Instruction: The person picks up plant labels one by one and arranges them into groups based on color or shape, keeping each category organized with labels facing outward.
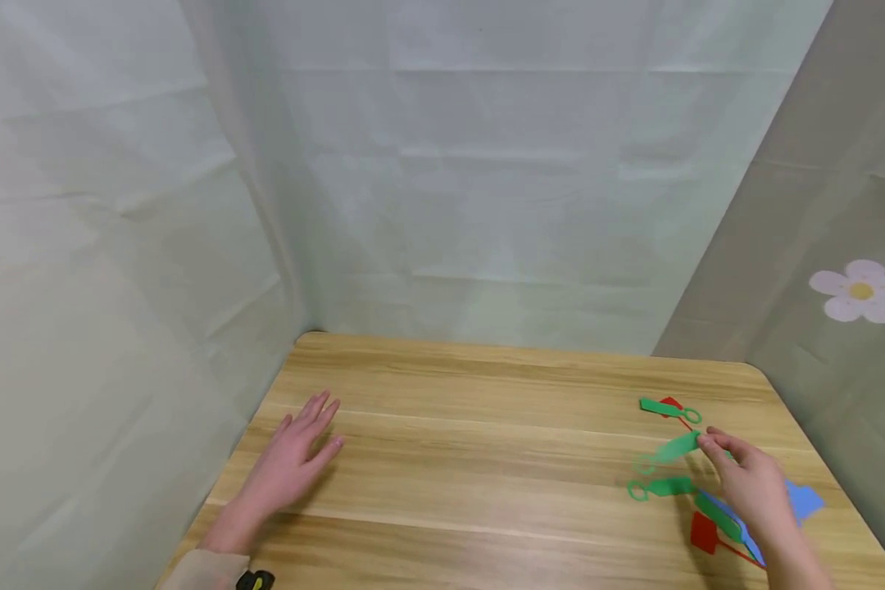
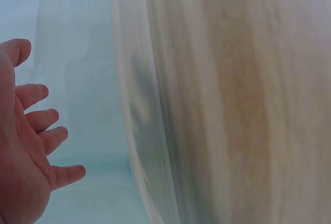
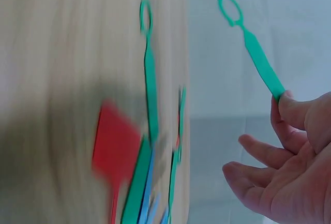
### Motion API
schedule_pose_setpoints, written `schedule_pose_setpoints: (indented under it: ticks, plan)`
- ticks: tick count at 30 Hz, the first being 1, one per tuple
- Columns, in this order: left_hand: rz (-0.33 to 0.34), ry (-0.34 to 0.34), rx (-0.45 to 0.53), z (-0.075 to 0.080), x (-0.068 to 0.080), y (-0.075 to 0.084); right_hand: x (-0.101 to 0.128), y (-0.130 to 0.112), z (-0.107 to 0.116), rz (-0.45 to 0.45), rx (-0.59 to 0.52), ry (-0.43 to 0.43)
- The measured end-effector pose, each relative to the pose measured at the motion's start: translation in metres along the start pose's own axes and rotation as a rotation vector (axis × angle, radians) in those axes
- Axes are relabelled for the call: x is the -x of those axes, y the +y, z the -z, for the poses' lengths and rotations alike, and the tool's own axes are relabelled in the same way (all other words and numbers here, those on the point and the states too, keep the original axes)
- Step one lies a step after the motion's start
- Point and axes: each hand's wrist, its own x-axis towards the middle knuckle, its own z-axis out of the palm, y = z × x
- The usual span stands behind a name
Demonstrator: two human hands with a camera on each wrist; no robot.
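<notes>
My right hand (image 1: 748, 483) pinches a green tag (image 1: 671, 451); my left hand (image 1: 289, 467) lies flat on the counter (image 1: 487, 426).

My right grip holds one end of the tag between thumb and fingertips (image 3: 289, 111), so it lifts clear of the counter with its loop end pointing away. Under and beside that hand lies the pile (image 1: 715, 516): more green tags, red ones and a blue one, with another green one (image 1: 664, 406) further back. My left grip is wide, fingers spread (image 2: 41, 120), holding nothing, well apart from the tags.
</notes>
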Motion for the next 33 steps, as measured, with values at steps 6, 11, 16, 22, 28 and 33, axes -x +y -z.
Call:
schedule_pose_setpoints:
  ticks: [6, 11, 16, 22, 28, 33]
  plan:
    - [0.015, 0.001, -0.002, 0.0, 0.001, 0.002, -0.013, -0.028, -0.031, 0.075, -0.032, -0.107]
    - [0.013, 0.003, -0.002, -0.001, -0.002, 0.003, -0.022, -0.052, -0.065, 0.169, -0.066, -0.131]
    - [0.005, 0.013, -0.004, 0.0, -0.004, 0.005, -0.034, -0.085, -0.109, 0.217, -0.1, -0.173]
    - [-0.01, 0.044, 0.005, -0.001, -0.006, 0.007, -0.057, -0.134, -0.169, 0.282, -0.141, -0.216]
    - [-0.017, 0.067, 0.016, -0.005, -0.009, 0.008, -0.073, -0.185, -0.221, 0.351, -0.177, -0.309]
    - [-0.022, 0.086, 0.029, -0.011, -0.005, 0.01, -0.081, -0.211, -0.257, 0.386, -0.119, -0.377]
